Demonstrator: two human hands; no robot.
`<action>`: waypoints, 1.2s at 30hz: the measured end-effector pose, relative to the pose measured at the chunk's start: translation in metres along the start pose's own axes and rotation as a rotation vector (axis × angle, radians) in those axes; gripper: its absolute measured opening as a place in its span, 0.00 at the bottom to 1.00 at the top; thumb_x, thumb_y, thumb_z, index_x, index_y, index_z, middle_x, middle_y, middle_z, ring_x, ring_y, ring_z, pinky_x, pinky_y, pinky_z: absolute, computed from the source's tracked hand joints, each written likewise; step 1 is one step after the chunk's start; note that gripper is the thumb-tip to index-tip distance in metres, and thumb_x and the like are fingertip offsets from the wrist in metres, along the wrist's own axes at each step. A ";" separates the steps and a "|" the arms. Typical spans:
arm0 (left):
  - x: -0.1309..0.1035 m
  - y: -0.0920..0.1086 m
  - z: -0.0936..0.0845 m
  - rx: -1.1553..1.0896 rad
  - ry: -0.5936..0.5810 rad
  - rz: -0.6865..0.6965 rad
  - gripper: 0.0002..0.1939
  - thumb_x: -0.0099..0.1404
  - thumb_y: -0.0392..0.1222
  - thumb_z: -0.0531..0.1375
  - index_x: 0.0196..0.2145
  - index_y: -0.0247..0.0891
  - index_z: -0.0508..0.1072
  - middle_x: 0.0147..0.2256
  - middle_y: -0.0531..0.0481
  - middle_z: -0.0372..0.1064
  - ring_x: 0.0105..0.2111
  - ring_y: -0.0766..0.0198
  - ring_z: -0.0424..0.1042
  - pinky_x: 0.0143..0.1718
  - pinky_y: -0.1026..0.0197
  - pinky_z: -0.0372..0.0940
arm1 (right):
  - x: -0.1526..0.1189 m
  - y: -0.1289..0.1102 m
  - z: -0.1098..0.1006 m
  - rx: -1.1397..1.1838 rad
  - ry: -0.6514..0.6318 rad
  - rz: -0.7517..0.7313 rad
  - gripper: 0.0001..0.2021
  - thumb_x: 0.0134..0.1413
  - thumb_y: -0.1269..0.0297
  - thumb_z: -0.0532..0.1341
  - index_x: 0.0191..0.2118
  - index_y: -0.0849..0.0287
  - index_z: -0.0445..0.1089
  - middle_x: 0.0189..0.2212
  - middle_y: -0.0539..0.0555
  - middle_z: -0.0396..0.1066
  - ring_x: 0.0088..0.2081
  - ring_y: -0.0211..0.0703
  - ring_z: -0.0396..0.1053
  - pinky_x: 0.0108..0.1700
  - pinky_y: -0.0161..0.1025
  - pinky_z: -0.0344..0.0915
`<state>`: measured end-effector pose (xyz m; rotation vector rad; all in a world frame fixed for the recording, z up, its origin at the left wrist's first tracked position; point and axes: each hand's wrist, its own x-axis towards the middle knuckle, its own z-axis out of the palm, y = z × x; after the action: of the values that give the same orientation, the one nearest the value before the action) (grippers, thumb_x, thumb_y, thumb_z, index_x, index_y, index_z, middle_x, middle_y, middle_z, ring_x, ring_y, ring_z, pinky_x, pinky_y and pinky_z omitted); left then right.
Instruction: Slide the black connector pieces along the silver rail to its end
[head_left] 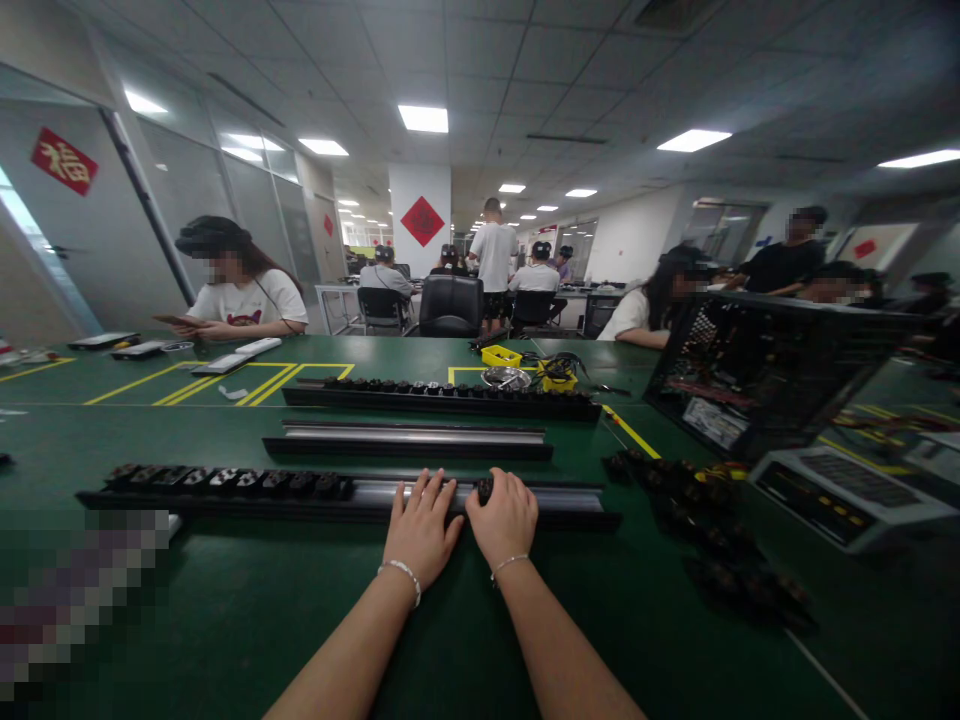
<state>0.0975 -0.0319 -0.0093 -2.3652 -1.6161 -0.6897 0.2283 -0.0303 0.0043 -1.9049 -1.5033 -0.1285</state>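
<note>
A long black channel (574, 498) lies crosswise in front of me, with a row of black socket modules (247, 481) filling its left part and a shiny bare bed to the right. Across the middle of it my left hand (421, 530) lies flat, fingers stretched out over the channel and holding nothing. My right hand (504, 520) is beside it, closed around one small black socket module (485, 489) just above or in the channel; I cannot tell which. Its underside is hidden. More loose black modules (720, 535) lie in a pile on the right.
Behind stand a second black channel (409, 440) and a third one fitted with modules (442, 398). A metal bowl (505, 377), yellow bins (501, 356) and an open computer case (772, 370) share the green table (300, 620). A grey boxy device (851, 495) sits right. Other people sit nearby.
</note>
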 end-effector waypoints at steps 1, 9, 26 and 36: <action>0.001 0.003 0.000 -0.010 -0.002 -0.012 0.24 0.61 0.50 0.50 0.54 0.45 0.61 0.57 0.48 0.56 0.58 0.54 0.51 0.58 0.43 0.44 | 0.000 0.000 0.000 -0.001 -0.001 -0.002 0.20 0.47 0.62 0.54 0.47 0.62 0.65 0.45 0.59 0.69 0.51 0.49 0.59 0.53 0.43 0.46; -0.001 -0.007 -0.003 -0.059 -0.036 0.025 0.19 0.63 0.47 0.49 0.50 0.45 0.65 0.57 0.51 0.57 0.57 0.58 0.54 0.56 0.50 0.51 | 0.001 0.003 -0.002 -0.018 -0.008 -0.009 0.21 0.48 0.64 0.53 0.50 0.62 0.63 0.45 0.59 0.69 0.50 0.46 0.61 0.52 0.41 0.48; 0.001 -0.011 -0.006 -0.079 -0.030 0.056 0.10 0.62 0.44 0.52 0.39 0.44 0.70 0.56 0.51 0.59 0.56 0.56 0.57 0.52 0.50 0.57 | 0.002 0.008 -0.009 -0.052 -0.059 0.003 0.20 0.49 0.64 0.52 0.49 0.61 0.64 0.47 0.59 0.68 0.54 0.49 0.57 0.58 0.49 0.38; 0.002 -0.012 -0.005 -0.074 -0.035 0.065 0.08 0.62 0.44 0.52 0.36 0.43 0.70 0.56 0.51 0.59 0.56 0.56 0.57 0.52 0.50 0.57 | 0.002 0.009 -0.011 -0.055 -0.051 0.033 0.20 0.49 0.63 0.52 0.49 0.61 0.64 0.47 0.59 0.67 0.54 0.49 0.56 0.58 0.50 0.37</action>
<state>0.0856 -0.0277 -0.0055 -2.4830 -1.5457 -0.7104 0.2406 -0.0363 0.0095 -1.9890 -1.5150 -0.1084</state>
